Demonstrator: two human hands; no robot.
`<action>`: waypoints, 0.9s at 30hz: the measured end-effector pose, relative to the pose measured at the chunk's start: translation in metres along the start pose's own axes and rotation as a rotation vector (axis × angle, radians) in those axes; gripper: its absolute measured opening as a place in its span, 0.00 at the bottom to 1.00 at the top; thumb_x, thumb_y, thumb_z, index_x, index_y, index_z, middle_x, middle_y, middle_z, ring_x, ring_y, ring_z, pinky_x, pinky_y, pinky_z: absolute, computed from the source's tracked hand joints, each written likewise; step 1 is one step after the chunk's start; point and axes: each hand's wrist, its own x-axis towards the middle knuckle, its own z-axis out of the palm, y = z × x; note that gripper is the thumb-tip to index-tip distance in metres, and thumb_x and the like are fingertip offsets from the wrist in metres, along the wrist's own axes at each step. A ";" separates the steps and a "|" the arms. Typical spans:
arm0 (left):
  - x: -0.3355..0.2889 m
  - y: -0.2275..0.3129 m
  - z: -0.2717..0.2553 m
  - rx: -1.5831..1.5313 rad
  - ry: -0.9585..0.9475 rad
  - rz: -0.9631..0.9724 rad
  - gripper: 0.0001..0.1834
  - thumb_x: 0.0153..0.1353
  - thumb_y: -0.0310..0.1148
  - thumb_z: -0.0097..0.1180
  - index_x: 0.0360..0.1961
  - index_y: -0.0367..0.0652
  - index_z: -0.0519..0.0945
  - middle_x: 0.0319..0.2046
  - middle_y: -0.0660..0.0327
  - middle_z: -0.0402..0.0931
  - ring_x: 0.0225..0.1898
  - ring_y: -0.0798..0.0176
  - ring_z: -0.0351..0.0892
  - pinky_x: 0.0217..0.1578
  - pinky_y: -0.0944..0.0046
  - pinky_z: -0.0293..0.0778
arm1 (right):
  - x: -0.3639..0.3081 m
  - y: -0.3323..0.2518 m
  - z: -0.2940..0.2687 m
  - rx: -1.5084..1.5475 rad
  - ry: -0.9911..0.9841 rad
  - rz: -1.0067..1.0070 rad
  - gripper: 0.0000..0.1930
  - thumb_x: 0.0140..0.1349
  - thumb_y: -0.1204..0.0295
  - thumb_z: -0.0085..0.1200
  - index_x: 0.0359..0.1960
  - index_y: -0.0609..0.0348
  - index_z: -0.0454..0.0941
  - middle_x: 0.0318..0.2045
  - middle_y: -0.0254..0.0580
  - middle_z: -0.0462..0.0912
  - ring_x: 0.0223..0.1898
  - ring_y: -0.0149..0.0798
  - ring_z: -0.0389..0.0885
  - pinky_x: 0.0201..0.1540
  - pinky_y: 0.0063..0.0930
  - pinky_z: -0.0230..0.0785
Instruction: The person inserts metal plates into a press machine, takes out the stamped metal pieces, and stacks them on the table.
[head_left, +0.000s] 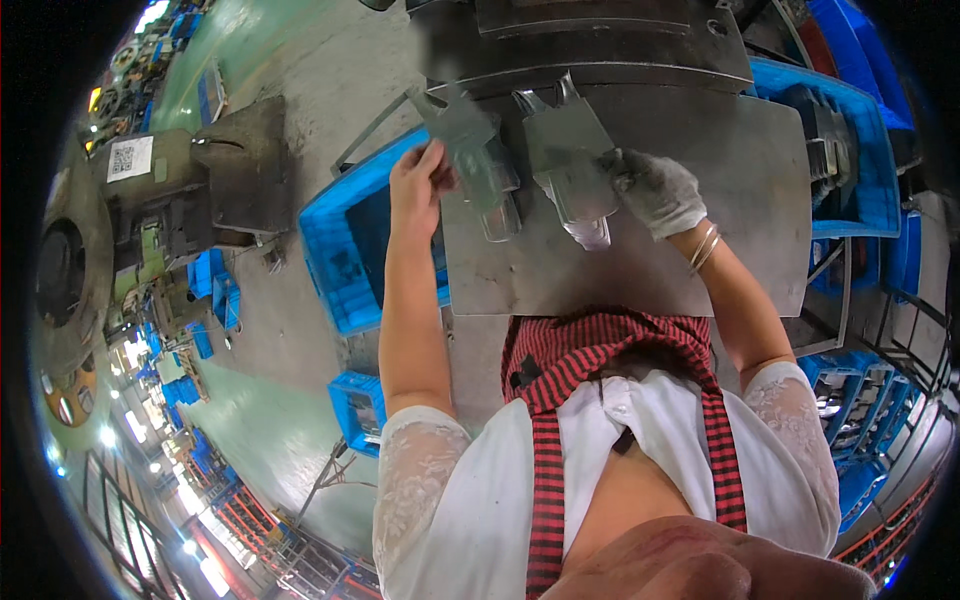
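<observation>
My bare left hand [418, 190] pinches the left edge of a flat, stamped sheet-metal piece [468, 140], smeared by motion, with two prongs at its far end. To its right, a similar metal piece [570, 145] lies over the steel tabletop [720, 255], its narrower end pointing toward me. My right hand [660, 192], in a grey-stained white glove, has its fingers closed at the right edge of this second piece. Whether that piece is one sheet or several stacked ones, I cannot tell.
Dark machine bed [610, 48] borders the tabletop's far side. A blue crate [322, 245] stands at the left, partly under the tabletop edge. At the right, another blue crate [875, 215] holds several stacked metal parts [825, 150]. A smaller blue bin [350, 405] sits lower left.
</observation>
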 end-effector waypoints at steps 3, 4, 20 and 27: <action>0.007 0.022 0.083 0.087 -0.057 0.112 0.11 0.51 0.34 0.54 0.30 0.36 0.73 0.23 0.64 0.69 0.21 0.71 0.69 0.21 0.71 0.68 | 0.009 -0.019 -0.005 -0.176 0.079 0.067 0.14 0.58 0.68 0.44 0.43 0.63 0.70 0.33 0.38 0.77 0.33 0.28 0.72 0.36 0.20 0.65; 0.013 0.021 0.108 0.107 -0.070 0.139 0.12 0.51 0.34 0.55 0.30 0.35 0.73 0.23 0.63 0.70 0.22 0.70 0.69 0.21 0.71 0.67 | 0.019 -0.016 -0.004 0.240 0.176 0.051 0.13 0.57 0.70 0.43 0.41 0.65 0.70 0.32 0.43 0.77 0.34 0.31 0.74 0.37 0.23 0.66; -0.011 -0.064 -0.015 0.860 0.156 -0.148 0.20 0.47 0.42 0.58 0.27 0.32 0.72 0.18 0.56 0.74 0.17 0.64 0.74 0.17 0.69 0.71 | 0.173 0.009 -0.002 -1.019 0.312 -0.394 0.17 0.52 0.78 0.35 0.45 0.59 0.67 0.46 0.45 0.70 0.50 0.38 0.66 0.52 0.25 0.58; -0.018 -0.033 -0.023 0.620 0.140 0.058 0.13 0.53 0.36 0.54 0.24 0.35 0.73 0.15 0.62 0.72 0.14 0.71 0.70 0.15 0.74 0.66 | 0.157 -0.002 -0.004 -1.568 0.326 -0.342 0.19 0.52 0.78 0.36 0.48 0.59 0.65 0.48 0.45 0.67 0.53 0.36 0.62 0.54 0.25 0.55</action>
